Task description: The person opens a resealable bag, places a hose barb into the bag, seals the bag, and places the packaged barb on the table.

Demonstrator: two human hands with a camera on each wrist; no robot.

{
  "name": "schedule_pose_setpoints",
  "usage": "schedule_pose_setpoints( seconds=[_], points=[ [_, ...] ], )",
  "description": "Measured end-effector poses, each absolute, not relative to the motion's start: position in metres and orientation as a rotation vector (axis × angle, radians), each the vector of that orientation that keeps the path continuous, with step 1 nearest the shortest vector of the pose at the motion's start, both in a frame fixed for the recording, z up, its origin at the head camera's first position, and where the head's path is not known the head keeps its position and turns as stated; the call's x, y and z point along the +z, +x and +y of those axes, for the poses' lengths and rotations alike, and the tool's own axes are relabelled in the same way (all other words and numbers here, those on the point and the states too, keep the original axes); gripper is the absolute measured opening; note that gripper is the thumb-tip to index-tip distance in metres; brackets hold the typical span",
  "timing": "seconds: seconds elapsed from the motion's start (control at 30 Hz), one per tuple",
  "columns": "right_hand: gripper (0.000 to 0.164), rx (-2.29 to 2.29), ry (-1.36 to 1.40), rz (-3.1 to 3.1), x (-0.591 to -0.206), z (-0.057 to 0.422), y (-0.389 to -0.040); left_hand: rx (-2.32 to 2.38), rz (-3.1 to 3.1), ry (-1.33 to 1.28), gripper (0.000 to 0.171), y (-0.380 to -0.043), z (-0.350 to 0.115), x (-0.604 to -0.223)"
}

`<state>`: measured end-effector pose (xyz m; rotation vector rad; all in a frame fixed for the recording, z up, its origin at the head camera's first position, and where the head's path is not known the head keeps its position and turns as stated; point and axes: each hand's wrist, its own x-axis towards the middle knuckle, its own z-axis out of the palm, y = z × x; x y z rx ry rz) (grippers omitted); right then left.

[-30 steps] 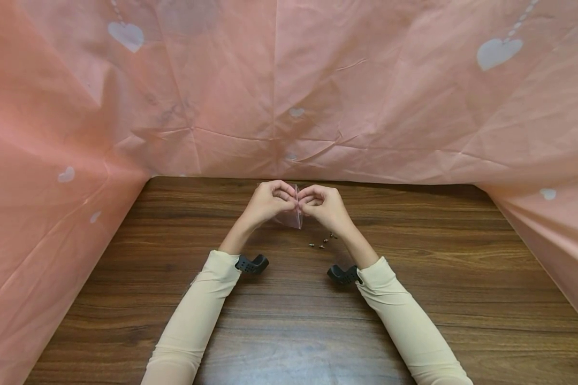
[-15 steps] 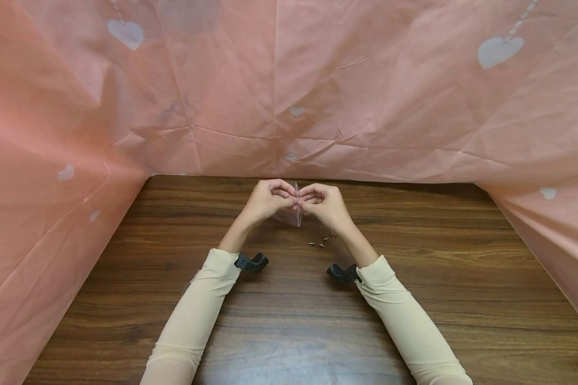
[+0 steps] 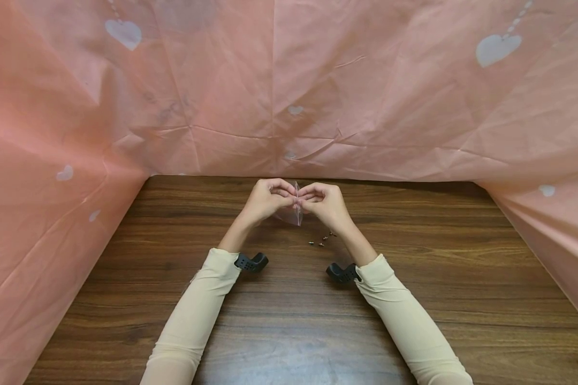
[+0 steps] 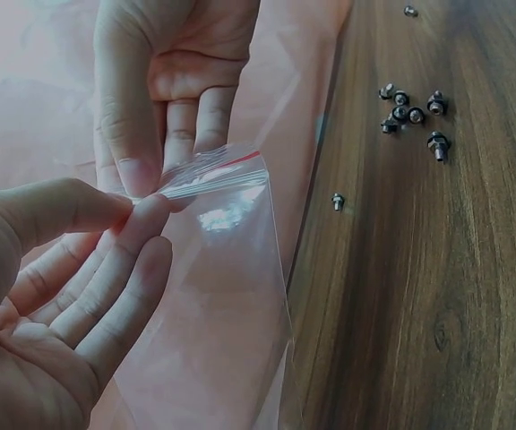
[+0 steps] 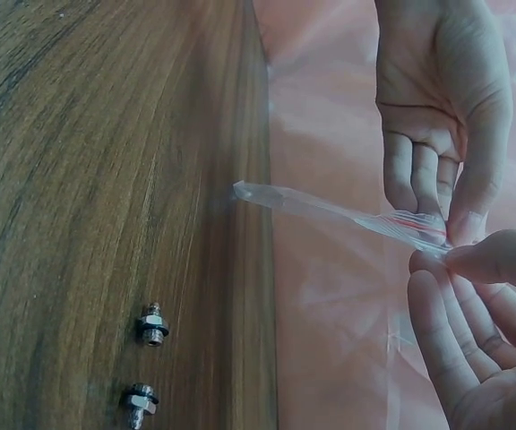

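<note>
Between my two hands is a clear zip-lock bag (image 4: pixel 227 260) with a red line along its mouth, seen nearly edge-on in the head view. My left hand (image 3: pixel 264 204) pinches the bag's top edge between thumb and fingers. From the other side, my right hand (image 3: pixel 328 207) pinches the same edge, its fingertips close against the left ones. In the left wrist view the body of the bag hangs below the fingers, and nothing shows inside it. Whether the seal is parted is hidden by the fingertips.
Several small metal screw-like fittings (image 4: pixel 401 112) with nuts lie on the brown wooden table (image 3: pixel 289 321), near my right wrist. A pink cloth (image 3: pixel 366 107) with white hearts hangs behind the table and along both sides. Each wrist wears a black camera mount (image 3: pixel 251 262).
Both hands keep their pinch on the zip-lock bag and have hardly moved. The fittings on the table lie as before.
</note>
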<state>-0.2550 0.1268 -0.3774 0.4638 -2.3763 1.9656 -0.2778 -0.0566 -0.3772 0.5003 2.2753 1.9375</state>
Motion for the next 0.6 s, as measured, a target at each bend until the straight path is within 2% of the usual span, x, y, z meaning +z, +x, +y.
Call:
schedule_pose_setpoints(
  seconds=[0.6],
  points=[
    [0.019,1.971,0.475,-2.368,-0.3779,0.1281,-0.2535,1.954,2.21,0.505,0.014,-0.2789,-0.0576,-0.3791]
  ],
)
